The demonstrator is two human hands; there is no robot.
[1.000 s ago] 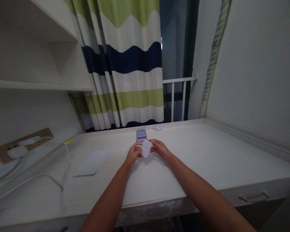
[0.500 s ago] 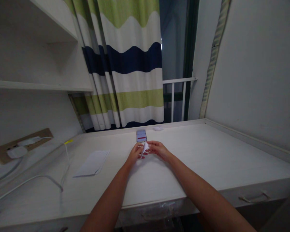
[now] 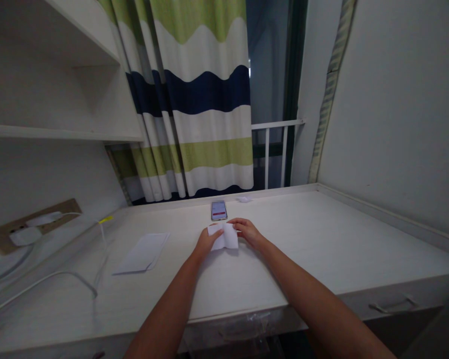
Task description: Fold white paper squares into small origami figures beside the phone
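A small creased sheet of white paper (image 3: pixel 230 238) is held spread between my hands just above the desk, a fold running down its middle. My left hand (image 3: pixel 206 238) grips its left part, thumb across the front and the other fingers mostly hidden behind. At the upper right edge, my right hand (image 3: pixel 247 230) pinches the paper between thumb and fingers. Just beyond my hands lies a phone (image 3: pixel 219 210) with its screen lit. A small folded white paper piece (image 3: pixel 244 199) rests to the right of the phone, near the back edge.
On the left of the white desk (image 3: pixel 307 239) lies a stack of white paper sheets (image 3: pixel 140 253). White cables (image 3: pixel 73 273) run from a wall socket board (image 3: pixel 33 224) along the left side. A striped curtain (image 3: pixel 209 124) hangs behind the desk. Shelves overhang the left.
The paper was folded narrow between my fingertips and is now opened out flat, facing me. My left thumb has come across its front. The phone and the stack have stayed put.
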